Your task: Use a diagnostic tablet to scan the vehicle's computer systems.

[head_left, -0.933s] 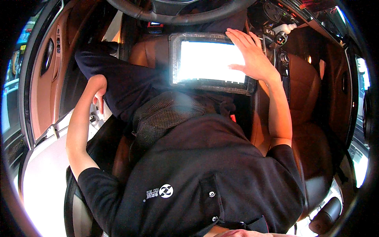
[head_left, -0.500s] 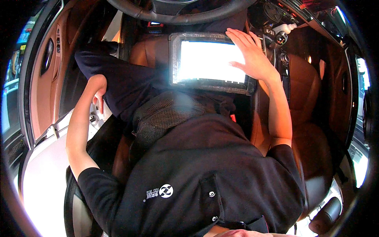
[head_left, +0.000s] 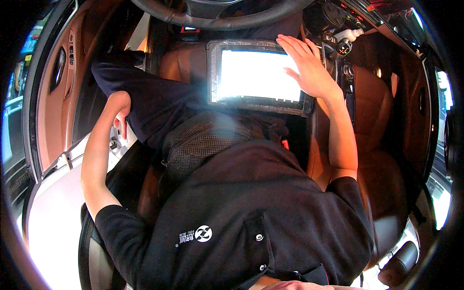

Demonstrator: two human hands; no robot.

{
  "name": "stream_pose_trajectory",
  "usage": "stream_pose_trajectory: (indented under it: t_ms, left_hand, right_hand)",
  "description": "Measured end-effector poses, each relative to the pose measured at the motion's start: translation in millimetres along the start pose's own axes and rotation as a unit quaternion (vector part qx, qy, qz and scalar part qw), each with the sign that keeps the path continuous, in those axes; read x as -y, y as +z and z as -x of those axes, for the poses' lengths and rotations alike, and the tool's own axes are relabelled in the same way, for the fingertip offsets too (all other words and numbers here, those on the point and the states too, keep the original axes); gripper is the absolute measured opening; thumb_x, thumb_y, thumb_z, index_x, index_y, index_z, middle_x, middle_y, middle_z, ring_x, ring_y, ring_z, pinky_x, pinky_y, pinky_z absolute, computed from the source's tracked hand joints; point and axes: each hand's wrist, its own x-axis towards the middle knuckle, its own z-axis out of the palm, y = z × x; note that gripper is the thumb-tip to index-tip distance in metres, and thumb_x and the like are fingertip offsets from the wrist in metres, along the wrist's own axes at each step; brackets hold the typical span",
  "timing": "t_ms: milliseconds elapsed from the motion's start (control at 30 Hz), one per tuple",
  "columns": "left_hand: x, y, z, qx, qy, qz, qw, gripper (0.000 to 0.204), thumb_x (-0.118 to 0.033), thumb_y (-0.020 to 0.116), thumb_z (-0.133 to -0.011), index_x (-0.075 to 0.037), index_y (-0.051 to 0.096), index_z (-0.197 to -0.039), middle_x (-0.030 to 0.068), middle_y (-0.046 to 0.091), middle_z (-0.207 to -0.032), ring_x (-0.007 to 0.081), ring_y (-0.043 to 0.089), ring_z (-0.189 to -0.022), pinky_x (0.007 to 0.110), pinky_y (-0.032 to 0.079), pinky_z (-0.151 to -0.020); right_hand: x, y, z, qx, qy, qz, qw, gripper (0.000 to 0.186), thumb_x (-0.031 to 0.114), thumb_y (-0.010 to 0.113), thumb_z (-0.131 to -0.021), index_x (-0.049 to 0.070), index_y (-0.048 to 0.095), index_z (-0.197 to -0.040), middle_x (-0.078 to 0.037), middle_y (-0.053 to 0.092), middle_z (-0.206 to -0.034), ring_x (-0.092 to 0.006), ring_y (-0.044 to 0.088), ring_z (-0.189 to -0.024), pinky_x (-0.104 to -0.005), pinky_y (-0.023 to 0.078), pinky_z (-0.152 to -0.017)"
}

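Observation:
A tablet with a thick dark frame [head_left: 214, 72] rests on my lap, its screen glowing white and washed out. My right hand [head_left: 309, 70] lies over the tablet's right side, fingers stretched toward its far corner. The thumb of that hand points over the screen; whether it touches the glass, I cannot tell. My left hand [head_left: 121, 108] hangs from a bent wrist against my left thigh [head_left: 145, 92], holding nothing that shows. Its visible fingers dangle loosely, and the rest are hidden behind the wrist.
A steering wheel [head_left: 217, 21] arcs beyond the tablet. To the right stand a gear lever [head_left: 343, 47], a small white bottle [head_left: 349, 35] and a brown passenger seat [head_left: 374, 101]. On the left is a brown door panel [head_left: 53, 101], swung open. A black mesh pouch [head_left: 198, 142] sits at my waist.
My right thumb has shifted slightly away from me and to the right over the screen. The tablet and my left hand have stayed in place.

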Motion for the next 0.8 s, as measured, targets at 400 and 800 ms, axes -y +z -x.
stream_pose_trajectory:
  t_ms: [400, 800]
  left_hand:
    - [-1, 4, 5, 0.016, 0.011, 0.049, 0.999, 0.067, -0.025, 0.029, -0.115, -0.074, 0.047, -0.157, -0.0027, 0.043, -0.175, 0.0214, 0.030, -0.167, 0.039, 0.028, -0.133]
    - [1, 2, -8, 0.005, 0.007, 0.050, 0.999, 0.037, -0.068, 0.052, -0.110, -0.073, 0.060, -0.146, -0.0072, 0.049, -0.171, 0.0148, 0.039, -0.162, 0.033, 0.033, -0.129]
  right_hand:
    - [0, 0, 0, 0.008, 0.008, 0.002, 1.000, 0.071, 0.014, 0.068, -0.107, 0.010, 0.039, -0.172, -0.012, 0.041, -0.178, -0.0317, 0.036, -0.166, -0.0546, 0.015, -0.139]
    - [13, -49, 21, 0.089, 0.052, -0.010, 0.995, 0.116, 0.020, 0.096, -0.074, 0.015, 0.037, -0.174, -0.013, 0.033, -0.182, -0.0315, 0.028, -0.171, -0.0611, 0.018, -0.139]
